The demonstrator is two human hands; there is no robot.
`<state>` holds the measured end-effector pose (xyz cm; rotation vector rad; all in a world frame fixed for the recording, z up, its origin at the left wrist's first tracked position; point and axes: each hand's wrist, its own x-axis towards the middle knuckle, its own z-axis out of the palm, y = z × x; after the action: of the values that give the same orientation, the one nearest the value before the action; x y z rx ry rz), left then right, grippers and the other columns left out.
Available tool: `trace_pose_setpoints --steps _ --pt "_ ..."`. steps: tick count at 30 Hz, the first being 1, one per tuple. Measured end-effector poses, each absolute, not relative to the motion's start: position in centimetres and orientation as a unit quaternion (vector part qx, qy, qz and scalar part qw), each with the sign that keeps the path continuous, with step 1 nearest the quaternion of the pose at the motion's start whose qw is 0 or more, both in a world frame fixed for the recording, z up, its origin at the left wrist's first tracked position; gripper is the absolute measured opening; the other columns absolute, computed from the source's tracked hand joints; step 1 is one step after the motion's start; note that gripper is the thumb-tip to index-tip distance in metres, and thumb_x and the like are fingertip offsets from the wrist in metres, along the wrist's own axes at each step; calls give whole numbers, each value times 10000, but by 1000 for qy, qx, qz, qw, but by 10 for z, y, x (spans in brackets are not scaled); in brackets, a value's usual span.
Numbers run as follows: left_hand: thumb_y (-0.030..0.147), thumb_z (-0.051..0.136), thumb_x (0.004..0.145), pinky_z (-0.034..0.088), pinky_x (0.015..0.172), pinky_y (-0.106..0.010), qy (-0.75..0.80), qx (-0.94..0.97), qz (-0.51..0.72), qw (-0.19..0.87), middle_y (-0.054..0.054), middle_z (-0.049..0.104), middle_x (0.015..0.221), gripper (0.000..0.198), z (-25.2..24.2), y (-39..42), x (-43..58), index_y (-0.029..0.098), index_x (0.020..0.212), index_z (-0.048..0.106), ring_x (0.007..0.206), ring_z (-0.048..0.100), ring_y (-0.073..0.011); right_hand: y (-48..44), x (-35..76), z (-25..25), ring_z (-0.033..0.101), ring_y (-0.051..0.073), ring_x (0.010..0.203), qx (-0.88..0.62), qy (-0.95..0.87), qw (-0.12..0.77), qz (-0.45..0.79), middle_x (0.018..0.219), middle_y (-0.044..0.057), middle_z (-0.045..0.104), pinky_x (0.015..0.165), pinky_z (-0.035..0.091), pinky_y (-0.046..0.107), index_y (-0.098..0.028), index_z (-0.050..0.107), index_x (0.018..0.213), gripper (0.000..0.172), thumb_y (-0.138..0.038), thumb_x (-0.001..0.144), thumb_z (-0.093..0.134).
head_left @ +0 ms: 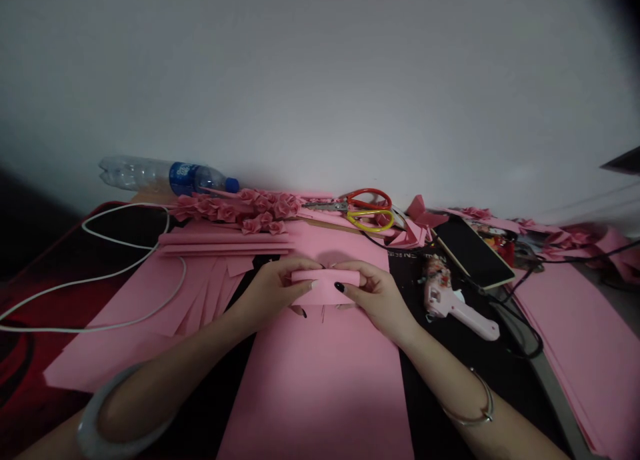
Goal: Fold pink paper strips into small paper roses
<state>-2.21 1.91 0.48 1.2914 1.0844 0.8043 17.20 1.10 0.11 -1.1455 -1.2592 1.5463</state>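
- Left hand [273, 288] and right hand [379, 295] meet at mid-worktop [500, 380] — each grip pinching one end of a folded pink paper strip [325, 284].
- The strip is held just over a large pink sheet [320, 380].
- A glue gun [453, 301] and a phone [473, 250] lie near the right hand — scissors [367, 208] and paper roses [235, 210] sit by the wall.

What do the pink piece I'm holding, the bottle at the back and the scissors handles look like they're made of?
Pink piece: probably matte paper or thin foam, bending softly without shine. Bottle: clear glossy plastic, see-through, blue label. Scissors handles: likely smooth plastic, bright red and yellow loops.
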Motion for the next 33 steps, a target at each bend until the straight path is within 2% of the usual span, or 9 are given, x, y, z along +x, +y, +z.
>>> trace_pose_setpoints --steps 5,12,18,27,33 --pt "212 591 729 582 454 -215 468 546 356 598 -22 581 858 228 1 20 -23 174 948 643 706 580 -144 11 171 0 584 96 608 -457 -483 416 620 826 0 636 556 589 250 -223 661 966 271 -170 700 677" --pt "252 598 723 595 497 -250 473 535 347 607 -36 579 921 219 5 19 -22 171 920 650 768 581 -165 13 174 -3 569 80 562 -436 -497 416 624 829 6 648 477 578 206 -210 676 970 273 -161 702 673" --pt "245 593 729 597 506 -252 471 536 350 607 -33 579 914 219 3 20 -23 175 927 655 764 582 -160 15 176 -4 582 88 578 -435 -484 411 638 802 -7 661 487 573 209 -226 683 969 284 -157 694 681" --pt "246 589 747 600 504 -237 463 541 360 603 -35 598 921 218 2 19 -23 181 942 662 768 596 -164 14 176 -4 550 63 450 -436 -477 414 641 786 -3 665 388 539 197 -218 686 964 269 -180 698 687" --pt "220 591 740 598 493 -231 460 542 366 600 -32 608 910 196 1 19 -22 177 917 665 753 603 -161 14 176 -4 545 58 449 -437 -488 414 633 761 -13 657 399 548 193 -224 688 964 274 -154 699 677"
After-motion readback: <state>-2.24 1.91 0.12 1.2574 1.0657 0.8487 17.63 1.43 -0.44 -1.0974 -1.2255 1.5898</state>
